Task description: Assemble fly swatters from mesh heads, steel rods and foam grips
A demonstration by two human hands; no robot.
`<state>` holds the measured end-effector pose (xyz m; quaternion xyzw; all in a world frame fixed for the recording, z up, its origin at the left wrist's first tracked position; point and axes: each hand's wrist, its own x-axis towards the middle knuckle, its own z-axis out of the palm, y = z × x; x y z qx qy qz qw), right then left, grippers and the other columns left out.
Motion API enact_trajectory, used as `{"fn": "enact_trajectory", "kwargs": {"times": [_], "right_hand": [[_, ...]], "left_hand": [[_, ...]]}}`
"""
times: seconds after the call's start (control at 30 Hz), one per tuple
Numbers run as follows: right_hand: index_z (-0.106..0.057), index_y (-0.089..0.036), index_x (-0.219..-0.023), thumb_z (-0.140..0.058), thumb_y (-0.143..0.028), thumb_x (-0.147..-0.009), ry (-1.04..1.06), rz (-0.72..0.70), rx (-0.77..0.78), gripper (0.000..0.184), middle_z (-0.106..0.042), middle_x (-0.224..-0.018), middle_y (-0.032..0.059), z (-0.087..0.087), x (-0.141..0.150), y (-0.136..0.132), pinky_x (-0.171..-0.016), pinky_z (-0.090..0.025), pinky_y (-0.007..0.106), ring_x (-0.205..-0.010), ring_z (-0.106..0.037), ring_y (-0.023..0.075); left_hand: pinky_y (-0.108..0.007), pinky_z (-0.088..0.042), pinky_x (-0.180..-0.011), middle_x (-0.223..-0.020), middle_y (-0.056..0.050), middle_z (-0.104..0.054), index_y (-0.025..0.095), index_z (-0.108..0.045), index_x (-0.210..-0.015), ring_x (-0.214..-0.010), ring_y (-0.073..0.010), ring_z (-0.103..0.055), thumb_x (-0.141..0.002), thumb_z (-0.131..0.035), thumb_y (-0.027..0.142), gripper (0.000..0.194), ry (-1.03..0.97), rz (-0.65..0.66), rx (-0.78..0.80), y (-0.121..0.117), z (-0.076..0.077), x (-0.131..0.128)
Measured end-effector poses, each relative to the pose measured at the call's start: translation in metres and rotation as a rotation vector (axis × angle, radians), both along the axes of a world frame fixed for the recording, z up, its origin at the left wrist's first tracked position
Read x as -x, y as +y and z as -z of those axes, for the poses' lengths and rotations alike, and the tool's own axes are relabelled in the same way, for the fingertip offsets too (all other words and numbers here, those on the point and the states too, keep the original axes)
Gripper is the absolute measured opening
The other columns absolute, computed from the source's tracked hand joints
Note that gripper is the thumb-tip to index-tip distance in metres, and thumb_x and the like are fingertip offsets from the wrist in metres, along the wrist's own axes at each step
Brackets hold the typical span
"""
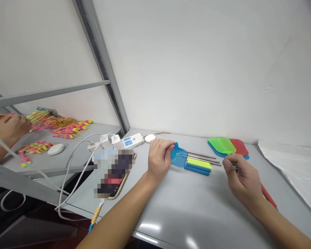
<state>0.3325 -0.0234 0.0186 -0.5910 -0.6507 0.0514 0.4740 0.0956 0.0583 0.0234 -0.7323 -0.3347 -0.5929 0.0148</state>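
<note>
My left hand (158, 158) is closed on a blue mesh fly swatter head (179, 157), its thumb and fingers gripping the left edge. Just right of that head lie several thin metal rods (203, 155), along with yellow handles (199, 163) and blue handles (197, 169). Whether the head joins any rod cannot be made out. My right hand (245, 180) is closed in front of the stacked swatter heads, and a small shiny metal piece (234, 166) shows between its fingers. The stack has a green head (221, 146), a red head (238, 147) and blue beneath.
Partly hidden by my right wrist is a red handle (269, 196). White plastic sheeting (292, 166) covers the right side. A phone (119, 176), power strip (133, 141) and white cables (67, 173) are at left. Beyond a metal frame, another person's hand (14, 128) is among pink-yellow strips (69, 128).
</note>
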Motion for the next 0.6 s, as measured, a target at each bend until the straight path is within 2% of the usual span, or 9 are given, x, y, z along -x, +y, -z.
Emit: {"fn": "enact_trajectory", "kwargs": {"times": [0.07, 0.13, 0.3, 0.4, 0.5, 0.6], "right_hand": [[-0.046, -0.023, -0.071, -0.043, -0.039, -0.094, 0.162, -0.012, -0.041, 0.028, -0.044, -0.064, -0.0012, -0.002, 0.001, -0.001, -0.054, -0.034, 0.029, -0.059, -0.04, 0.015], [-0.04, -0.022, -0.064, -0.043, -0.041, -0.095, 0.375, -0.053, -0.061, 0.036, -0.037, -0.062, -0.0022, -0.003, 0.002, 0.0, -0.055, -0.032, 0.029, -0.059, -0.038, 0.014], [-0.036, -0.021, -0.059, -0.045, -0.043, -0.094, 0.75, -0.22, -0.038, 0.042, -0.03, -0.058, -0.0044, -0.005, 0.001, 0.008, -0.053, -0.03, 0.028, -0.054, -0.031, 0.0112], [-0.038, -0.021, -0.061, -0.038, -0.045, -0.096, 0.902, -0.315, -0.003, 0.043, -0.027, -0.055, -0.0058, -0.008, 0.0, 0.012, -0.05, -0.027, 0.028, -0.049, -0.028, 0.0101], [-0.04, -0.021, -0.064, -0.035, -0.047, -0.096, 0.928, -0.33, 0.017, 0.042, -0.025, -0.054, -0.0064, -0.01, -0.004, 0.015, -0.05, -0.026, 0.027, -0.047, -0.026, 0.0102], [-0.044, -0.021, -0.066, -0.035, -0.054, -0.094, 0.638, -0.267, 0.017, 0.044, -0.032, -0.058, -0.0045, -0.01, -0.013, 0.016, -0.053, -0.028, 0.028, -0.052, -0.031, 0.0119]], "left_hand": [[-0.027, -0.044, -0.07, -0.08, -0.001, -0.062, 0.021, -0.056, -0.094, -0.072, -0.0134, -0.056, -0.095, -0.045, 0.026, 0.013, -0.087, 0.131, 0.1, -0.013, 0.002, -0.009], [-0.024, -0.042, -0.063, -0.077, 0.0, -0.059, 0.021, -0.056, -0.091, -0.069, -0.0124, -0.054, -0.096, -0.043, 0.027, 0.016, -0.071, 0.24, 0.245, -0.024, 0.006, -0.019], [-0.025, -0.039, -0.064, -0.072, 0.0, -0.055, 0.019, -0.055, -0.083, -0.068, -0.0128, -0.051, -0.097, -0.038, 0.034, 0.027, 0.13, 0.417, 0.572, -0.035, 0.013, -0.037], [-0.026, -0.038, -0.065, -0.073, 0.0, -0.054, 0.018, -0.054, -0.079, -0.07, -0.0138, -0.051, -0.095, -0.041, 0.04, 0.03, 0.201, 0.485, 0.632, -0.037, 0.016, -0.041], [-0.026, -0.037, -0.064, -0.071, 0.0, -0.051, 0.018, -0.053, -0.073, -0.069, -0.0136, -0.049, -0.092, -0.047, 0.043, 0.031, 0.324, 0.528, 0.616, -0.041, 0.017, -0.048], [-0.025, -0.035, -0.062, -0.068, 0.001, -0.049, 0.018, -0.05, -0.065, -0.067, -0.0125, -0.048, -0.09, -0.049, 0.04, 0.033, 0.515, 0.575, 0.587, -0.045, 0.021, -0.058]]}}
